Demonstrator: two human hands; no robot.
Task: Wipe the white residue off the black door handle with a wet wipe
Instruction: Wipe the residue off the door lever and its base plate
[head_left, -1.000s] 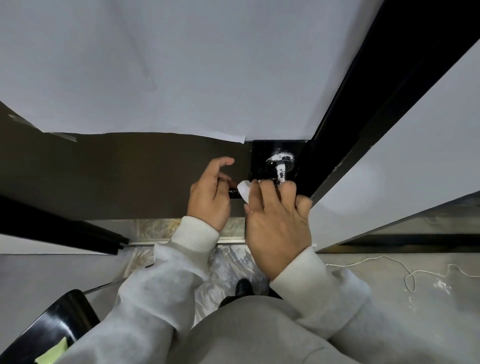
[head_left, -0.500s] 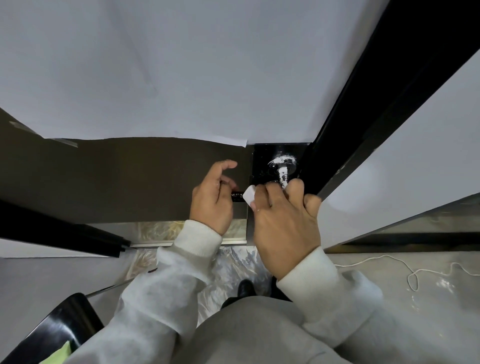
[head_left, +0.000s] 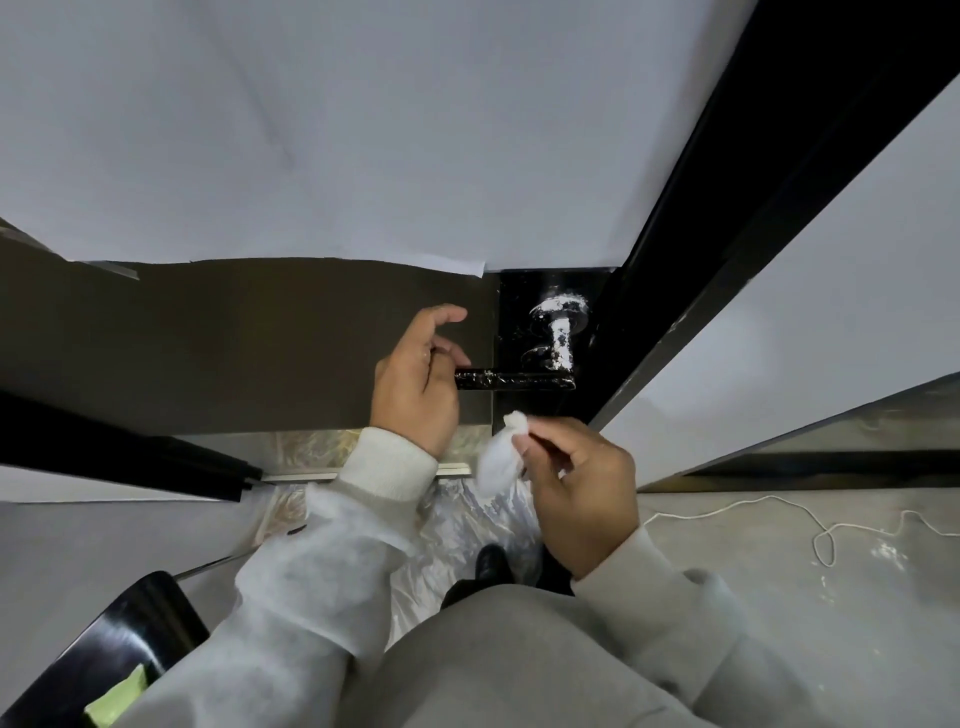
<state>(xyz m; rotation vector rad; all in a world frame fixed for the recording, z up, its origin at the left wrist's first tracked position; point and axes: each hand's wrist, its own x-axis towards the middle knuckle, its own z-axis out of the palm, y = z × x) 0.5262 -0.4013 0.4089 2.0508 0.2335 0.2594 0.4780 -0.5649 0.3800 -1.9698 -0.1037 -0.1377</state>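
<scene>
The black door handle (head_left: 519, 380) juts out from a black plate on the door, its lever running left and its neck and rose (head_left: 560, 322) speckled with white residue. My left hand (head_left: 415, 374) pinches the free left end of the lever with thumb and fingers. My right hand (head_left: 576, 483) hovers below the handle, apart from it, pinching a crumpled white wet wipe (head_left: 501, 452) that hangs down from the fingertips.
White paper (head_left: 311, 130) covers the upper door above a brown panel (head_left: 208, 338). The black door frame (head_left: 753, 208) runs diagonally on the right. Plastic sheeting (head_left: 457, 525) lies on the floor, with a white cord (head_left: 769, 512) to the right and a black chair (head_left: 119, 639) lower left.
My right hand has come off the handle with the wipe, dropping down and towards me, so the lever is now uncovered. My left hand stays on the lever's end.
</scene>
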